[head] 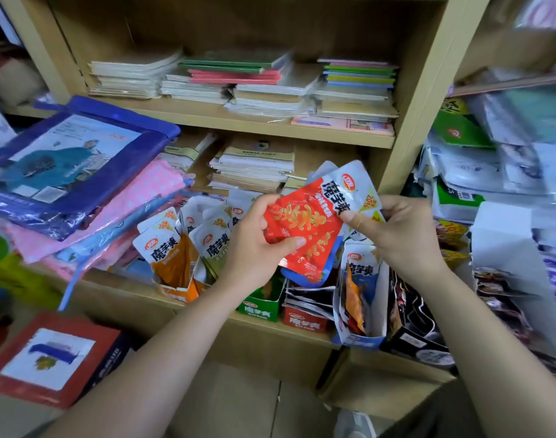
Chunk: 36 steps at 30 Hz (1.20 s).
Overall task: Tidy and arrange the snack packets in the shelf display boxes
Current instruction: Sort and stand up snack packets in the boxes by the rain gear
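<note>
Several red packets (305,222) sit stacked in your hands, held in the air just above the row of display boxes on the lower shelf (121,295). Your left hand (257,245) grips the lower end of the stack, thumb across the front and fingers curled behind. Your right hand (396,229) pinches the upper right edge, thumb on the printed face.

You look to be at the squaring-up step: the packets are fanned and skewed, not yet flush. Next you'd need to tap the edges level, then lower the stack upright into the matching box. The red box (305,320) directly below seems the likely home, judging by colour.

That box already holds crumpled packets lying flat, so you'd probably have to clear or stand those first. The orange box (178,289) and the blue box (362,311) have packets standing loosely, some leaning.

How many packets you hold can't be counted, since they overlap. A blue-edged packet (305,278) peeks out under the red ones; whether it's in your grip or standing in a box, I can't tell. Your left wrist covers most of the green box (260,306). The red box's inside is largely hidden behind the stack. Stock at the far right is blurred beyond reading.
</note>
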Each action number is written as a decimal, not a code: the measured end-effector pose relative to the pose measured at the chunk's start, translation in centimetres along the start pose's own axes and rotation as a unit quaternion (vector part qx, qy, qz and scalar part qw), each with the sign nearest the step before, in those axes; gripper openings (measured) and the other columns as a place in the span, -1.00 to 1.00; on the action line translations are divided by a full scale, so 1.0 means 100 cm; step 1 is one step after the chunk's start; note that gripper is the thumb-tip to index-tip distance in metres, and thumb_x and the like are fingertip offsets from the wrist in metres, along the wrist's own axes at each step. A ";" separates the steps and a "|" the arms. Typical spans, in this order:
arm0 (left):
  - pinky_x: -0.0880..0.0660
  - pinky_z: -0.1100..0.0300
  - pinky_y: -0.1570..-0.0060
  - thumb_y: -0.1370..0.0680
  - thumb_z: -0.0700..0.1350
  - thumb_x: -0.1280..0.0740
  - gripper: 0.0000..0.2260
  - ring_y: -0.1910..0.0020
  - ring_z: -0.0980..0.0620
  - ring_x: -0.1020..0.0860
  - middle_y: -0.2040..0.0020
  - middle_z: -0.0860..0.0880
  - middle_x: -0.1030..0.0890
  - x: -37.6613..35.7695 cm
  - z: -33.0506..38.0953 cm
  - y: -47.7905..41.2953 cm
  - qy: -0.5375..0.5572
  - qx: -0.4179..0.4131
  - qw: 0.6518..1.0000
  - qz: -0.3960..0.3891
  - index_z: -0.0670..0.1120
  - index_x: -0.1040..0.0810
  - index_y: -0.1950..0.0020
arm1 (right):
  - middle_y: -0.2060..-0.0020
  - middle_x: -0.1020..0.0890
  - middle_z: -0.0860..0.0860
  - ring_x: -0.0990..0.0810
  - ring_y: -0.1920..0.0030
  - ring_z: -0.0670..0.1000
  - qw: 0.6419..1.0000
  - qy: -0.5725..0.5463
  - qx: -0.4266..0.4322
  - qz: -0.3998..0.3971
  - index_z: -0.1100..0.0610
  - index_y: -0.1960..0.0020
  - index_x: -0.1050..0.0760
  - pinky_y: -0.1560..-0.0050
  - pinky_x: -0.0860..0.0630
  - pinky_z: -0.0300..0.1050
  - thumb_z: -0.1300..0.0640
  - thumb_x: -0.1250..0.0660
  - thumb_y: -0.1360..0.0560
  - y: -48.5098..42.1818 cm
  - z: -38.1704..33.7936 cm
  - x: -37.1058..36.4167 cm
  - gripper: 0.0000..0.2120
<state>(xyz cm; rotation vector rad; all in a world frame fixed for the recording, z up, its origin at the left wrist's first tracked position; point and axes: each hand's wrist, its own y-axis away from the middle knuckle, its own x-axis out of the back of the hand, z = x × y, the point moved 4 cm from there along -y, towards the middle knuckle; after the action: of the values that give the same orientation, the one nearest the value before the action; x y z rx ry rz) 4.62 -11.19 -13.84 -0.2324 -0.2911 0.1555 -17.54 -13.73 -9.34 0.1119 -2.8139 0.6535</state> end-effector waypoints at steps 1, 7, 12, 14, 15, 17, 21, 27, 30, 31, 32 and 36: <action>-0.66 -0.07 -0.04 -0.43 -0.08 -0.60 -0.51 -0.11 0.11 -0.66 -0.13 0.06 -0.66 0.002 -0.001 -0.001 0.020 0.002 1.000 0.011 0.12 -0.43 -0.24 | 0.13 -0.74 -0.17 -0.72 0.12 -0.14 1.000 0.011 0.002 -0.002 0.04 0.01 -0.70 0.20 -0.61 -0.24 0.15 -0.53 -0.45 -0.001 0.000 0.003 -0.88; -0.67 -0.07 0.01 -0.39 -0.11 -0.63 -0.55 -0.02 0.12 -0.68 -0.06 0.05 -0.69 0.009 -0.008 -0.002 0.009 0.035 0.999 0.041 0.14 -0.45 -0.09 | 0.17 -0.75 -0.13 -0.69 0.19 -0.11 0.993 0.080 0.034 0.074 0.13 0.01 -0.73 0.28 -0.61 -0.03 0.17 -0.52 -0.49 0.002 0.002 0.022 -0.91; -0.65 -0.11 -0.02 -0.34 -0.02 -0.65 -0.57 -0.03 0.11 -0.65 -0.02 0.09 -0.66 0.007 -0.019 0.002 -0.060 0.067 0.993 0.077 0.10 -0.45 -0.01 | 0.41 -0.60 -0.36 -0.43 0.39 -0.31 0.973 0.108 0.057 0.194 0.00 0.15 -0.66 0.34 -0.39 -0.24 0.11 -0.49 -0.51 0.005 -0.003 0.042 -0.93; -0.64 -0.11 -0.01 -0.33 0.02 -0.66 -0.57 -0.02 0.10 -0.64 -0.01 0.11 -0.65 0.006 -0.021 0.004 -0.092 0.071 0.991 0.062 0.10 -0.45 0.01 | 0.44 -0.55 -0.42 -0.42 0.40 -0.33 0.966 0.102 0.051 0.233 -0.07 0.19 -0.61 0.31 -0.38 -0.30 0.11 -0.48 -0.51 0.006 -0.005 0.050 -0.86; -0.65 -0.10 0.00 -0.32 0.05 -0.65 -0.56 -0.01 0.10 -0.64 0.00 0.12 -0.65 0.005 -0.022 0.005 -0.115 0.068 0.990 0.049 0.11 -0.44 0.01 | 0.46 -0.54 -0.41 -0.41 0.42 -0.33 0.962 0.103 0.049 0.247 -0.11 0.24 -0.56 0.32 -0.35 -0.34 0.13 -0.47 -0.51 0.006 -0.006 0.052 -0.79; -0.65 -0.07 0.03 -0.29 0.18 -0.62 -0.53 0.01 0.13 -0.65 0.03 0.15 -0.66 0.003 -0.020 0.009 -0.152 0.054 0.987 0.024 0.12 -0.44 -0.01 | 0.52 -0.50 -0.38 -0.40 0.47 -0.31 0.957 0.105 0.047 0.267 -0.14 0.29 -0.51 0.36 -0.30 -0.41 0.15 -0.46 -0.52 0.008 -0.007 0.055 -0.71; -0.65 -0.02 0.00 -0.39 0.27 -0.50 -0.48 -0.03 0.14 -0.66 -0.03 0.17 -0.66 -0.004 -0.017 0.016 -0.210 0.020 0.977 -0.039 0.16 -0.45 -0.27 | 0.47 -0.56 -0.39 -0.42 0.46 -0.34 0.953 0.086 0.031 0.290 0.06 0.10 -0.66 0.33 -0.36 -0.43 0.13 -0.46 -0.52 0.008 -0.003 0.064 -0.97; -0.68 0.03 0.08 -0.52 0.07 -0.49 -0.55 -0.06 0.14 -0.66 -0.06 0.23 -0.64 -0.002 -0.011 0.024 -0.220 -0.010 0.974 -0.047 0.24 -0.48 -0.37 | 0.39 -0.59 -0.29 -0.39 0.39 -0.30 0.951 0.087 0.022 0.295 0.09 0.13 -0.68 0.29 -0.41 -0.26 0.13 -0.46 -0.49 0.009 0.001 0.073 -0.95; -0.67 0.04 0.10 -0.43 0.05 -0.57 -0.61 0.11 0.17 -0.68 0.03 0.20 -0.70 -0.004 -0.007 0.027 -0.242 -0.038 0.970 0.003 0.16 -0.63 -0.24 | 0.43 -0.57 -0.32 -0.38 0.34 -0.24 0.949 0.083 0.029 0.301 -0.01 0.15 -0.64 0.26 -0.42 -0.21 0.11 -0.46 -0.50 0.012 -0.001 0.076 -0.94; -0.67 0.05 0.12 -0.41 0.05 -0.58 -0.66 0.13 0.18 -0.68 0.07 0.20 -0.71 -0.005 -0.003 0.027 -0.265 -0.045 0.963 0.012 0.15 -0.67 -0.17 | 0.42 -0.57 -0.31 -0.38 0.33 -0.22 0.948 0.082 0.036 0.306 -0.01 0.14 -0.64 0.25 -0.42 -0.19 0.10 -0.45 -0.50 0.013 -0.003 0.077 -0.95; -0.66 0.06 0.13 -0.40 0.06 -0.59 -0.71 0.12 0.19 -0.67 0.09 0.20 -0.71 -0.007 0.001 0.025 -0.289 -0.047 0.956 0.012 0.16 -0.69 -0.10 | 0.40 -0.58 -0.29 -0.39 0.31 -0.20 0.946 0.077 0.040 0.312 0.00 0.14 -0.64 0.23 -0.43 -0.19 0.10 -0.45 -0.50 0.015 -0.005 0.079 -0.95; -0.62 0.11 0.14 -0.39 0.26 -0.51 -0.82 0.15 0.25 -0.64 0.22 0.27 -0.67 -0.013 0.006 0.014 -0.381 0.000 0.918 -0.108 0.20 -0.63 0.20 | 0.37 -0.60 -0.39 -0.45 0.29 -0.30 0.942 0.068 0.053 0.325 0.00 0.08 -0.66 0.18 -0.46 -0.27 0.10 -0.45 -0.52 0.020 -0.008 0.083 -0.98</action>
<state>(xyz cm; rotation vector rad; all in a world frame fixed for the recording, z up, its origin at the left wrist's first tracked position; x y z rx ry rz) 3.02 -9.96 -14.02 -0.1285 -1.0921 0.0191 -25.64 -11.73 -7.30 -0.8409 -2.6531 0.8991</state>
